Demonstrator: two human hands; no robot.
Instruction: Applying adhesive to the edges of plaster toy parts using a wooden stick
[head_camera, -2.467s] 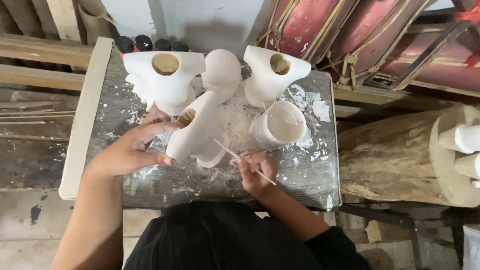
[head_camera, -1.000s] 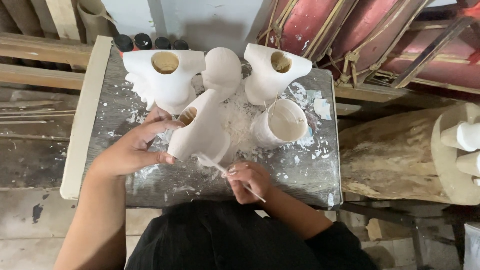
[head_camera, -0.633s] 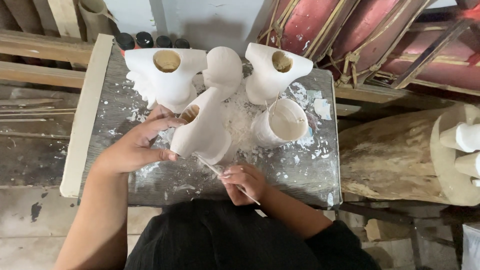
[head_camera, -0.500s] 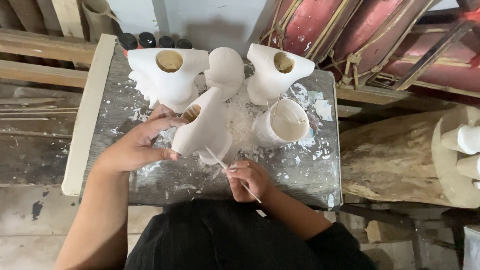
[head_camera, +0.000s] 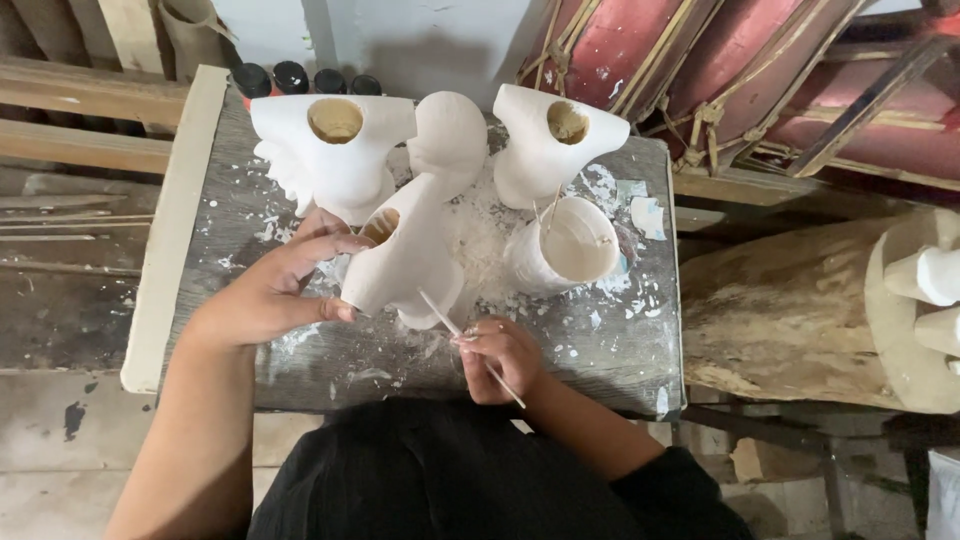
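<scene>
The person's left hand (head_camera: 275, 290) grasps a white plaster cast (head_camera: 405, 260) by its left flank, thumb low and fingers curled near the cast's round opening. The cast stands on the grey worktable (head_camera: 600, 350) close to the centre, its lower edge touching the dusty surface. The right hand (head_camera: 500, 355), at five o'clock from the cast, is pinched closed around a thin pale stick tool (head_camera: 470, 335), whose tip meets the cast's lower right edge; the exact point of contact is too fine to make out. The tool's back end pokes out behind the hand.

At eleven o'clock from the held cast sits another hollow white cast (head_camera: 335, 150), at one o'clock a third (head_camera: 550, 140), and between them a rounded white form (head_camera: 450, 135) whose base is hidden behind the held piece. A white bucket (head_camera: 565, 245) lies at three o'clock, with white flakes scattered around it. Dark bottle caps (head_camera: 305, 78) line the table's far edge, their bodies concealed. At the right border, a log (head_camera: 780, 300) and pale shapes are cut off.
</scene>
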